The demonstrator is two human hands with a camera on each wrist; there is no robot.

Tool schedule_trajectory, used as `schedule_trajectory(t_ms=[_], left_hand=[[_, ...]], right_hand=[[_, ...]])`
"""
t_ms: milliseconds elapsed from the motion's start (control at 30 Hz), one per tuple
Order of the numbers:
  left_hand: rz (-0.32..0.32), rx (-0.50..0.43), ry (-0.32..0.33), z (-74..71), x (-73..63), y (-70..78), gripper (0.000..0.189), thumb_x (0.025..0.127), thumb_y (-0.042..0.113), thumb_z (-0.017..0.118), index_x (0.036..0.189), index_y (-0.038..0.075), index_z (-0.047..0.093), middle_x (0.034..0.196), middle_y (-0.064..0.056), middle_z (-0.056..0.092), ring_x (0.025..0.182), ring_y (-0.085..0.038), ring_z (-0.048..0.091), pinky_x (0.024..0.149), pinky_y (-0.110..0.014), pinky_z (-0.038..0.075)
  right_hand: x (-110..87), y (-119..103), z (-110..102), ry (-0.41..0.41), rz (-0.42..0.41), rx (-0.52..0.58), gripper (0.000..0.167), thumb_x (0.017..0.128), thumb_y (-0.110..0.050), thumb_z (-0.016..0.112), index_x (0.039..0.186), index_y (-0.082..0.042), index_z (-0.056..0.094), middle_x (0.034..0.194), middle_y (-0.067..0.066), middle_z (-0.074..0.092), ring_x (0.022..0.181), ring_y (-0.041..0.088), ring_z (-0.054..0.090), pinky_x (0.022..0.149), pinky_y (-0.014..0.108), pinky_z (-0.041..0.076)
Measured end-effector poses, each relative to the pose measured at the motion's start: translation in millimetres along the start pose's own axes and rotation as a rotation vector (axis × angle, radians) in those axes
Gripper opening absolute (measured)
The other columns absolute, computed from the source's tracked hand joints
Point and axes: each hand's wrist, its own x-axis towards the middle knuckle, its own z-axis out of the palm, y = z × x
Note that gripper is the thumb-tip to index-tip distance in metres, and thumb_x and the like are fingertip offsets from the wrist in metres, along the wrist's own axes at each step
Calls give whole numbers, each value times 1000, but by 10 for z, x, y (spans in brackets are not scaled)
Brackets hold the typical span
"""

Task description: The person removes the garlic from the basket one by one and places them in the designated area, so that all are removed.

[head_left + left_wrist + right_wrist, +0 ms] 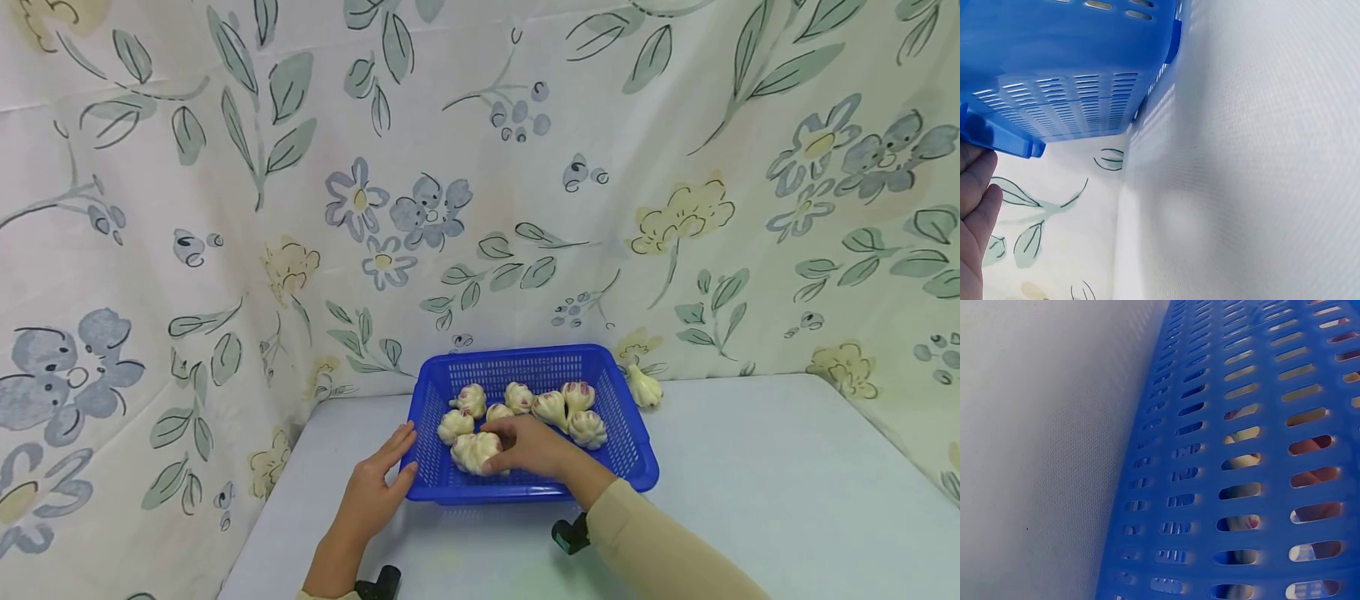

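Note:
A blue plastic basket holds several garlic bulbs with whitish skins and purple tinges. My right hand reaches in over the near rim, its thumb and fingers pinching a garlic bulb at the front left of the basket. Part of that bulb is hidden by the fingers. At the left rim, my left hand touches the basket with its fingers fairly straight. In the left wrist view, fingertips meet the rim from outside. Through the slots in the right wrist view, bits of garlic and hand show.
One garlic bulb lies outside the basket, beyond its right rear corner. The basket stands on a white table. Behind and to the left hangs a floral cloth. Dark camera mounts are on the wrists.

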Motion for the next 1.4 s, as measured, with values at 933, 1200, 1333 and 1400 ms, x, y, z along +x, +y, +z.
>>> schedule_trajectory(t_ms=[933, 1200, 1333, 1400], left_hand=[[5, 23, -5, -5, -3, -11, 47, 91, 15, 66, 136, 7, 59, 147, 0, 51, 134, -23, 50, 102, -43, 44], [2, -5, -19, -28, -7, 25, 47, 91, 14, 66, 137, 7, 59, 148, 1, 50, 136, -21, 48, 103, -44, 44], [9, -9, -12, -38, -5, 34, 47, 91, 14, 66, 136, 6, 59, 147, 1, 51, 136, -20, 48, 104, -44, 44], [13, -4, -8, -35, -5, 25, 47, 90, 14, 67, 136, 6, 59, 147, 1, 51, 136, -20, 48, 104, -44, 44]], right_hand=[[-38, -41, -33, 99, 19, 134, 67, 79, -38, 82, 138, -19, 57, 140, 4, 56, 120, 26, 60, 94, 42, 56], [-72, -24, -20, 127, 2, 173, 68, 79, -39, 82, 139, -17, 57, 138, 4, 58, 115, 24, 62, 90, 39, 57], [-73, -26, -21, 138, 0, 156, 68, 78, -41, 82, 138, -20, 58, 137, 3, 58, 113, 23, 62, 90, 38, 58], [-76, -27, -25, 146, 6, 146, 67, 78, -42, 82, 137, -21, 58, 135, 3, 59, 112, 23, 61, 89, 38, 58]])
